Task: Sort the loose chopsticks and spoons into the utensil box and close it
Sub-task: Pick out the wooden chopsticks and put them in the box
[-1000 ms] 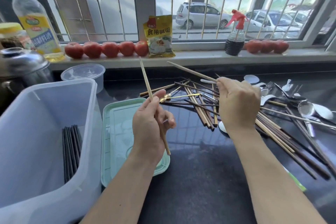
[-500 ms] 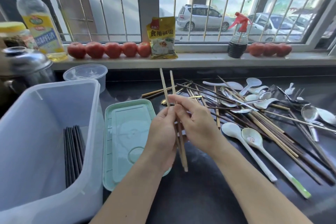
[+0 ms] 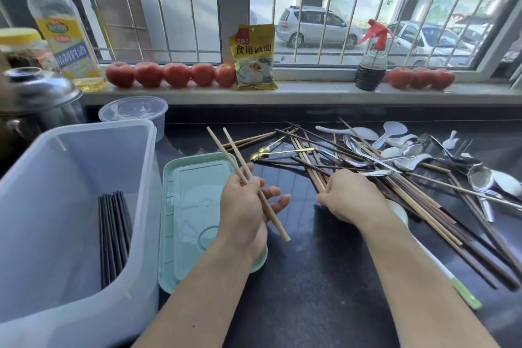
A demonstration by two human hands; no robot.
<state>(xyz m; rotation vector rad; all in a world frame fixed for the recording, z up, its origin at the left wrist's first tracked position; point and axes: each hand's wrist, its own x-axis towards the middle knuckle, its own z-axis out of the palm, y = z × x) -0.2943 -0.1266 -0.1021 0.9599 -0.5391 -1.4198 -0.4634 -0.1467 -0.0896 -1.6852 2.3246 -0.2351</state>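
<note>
Two pale chopsticks (image 3: 243,175) are pinched in the left hand (image 3: 244,215) above the green lid (image 3: 192,220) beside the utensil box (image 3: 73,206), while pale sticks in the pile (image 3: 367,167) are pinched by the right hand (image 3: 353,196)

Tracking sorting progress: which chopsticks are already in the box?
The black chopsticks, lying together in the box; the rest lie on the counter or in the left hand.

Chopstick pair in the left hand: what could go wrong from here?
1. The left hand holds the two light chopsticks loosely, with fingers spread; one could slip out over the green lid.
2. The right hand is picking from a crossed pile; pulling one stick may drag the spoons lying across it, perhaps toward the counter edge.
</note>
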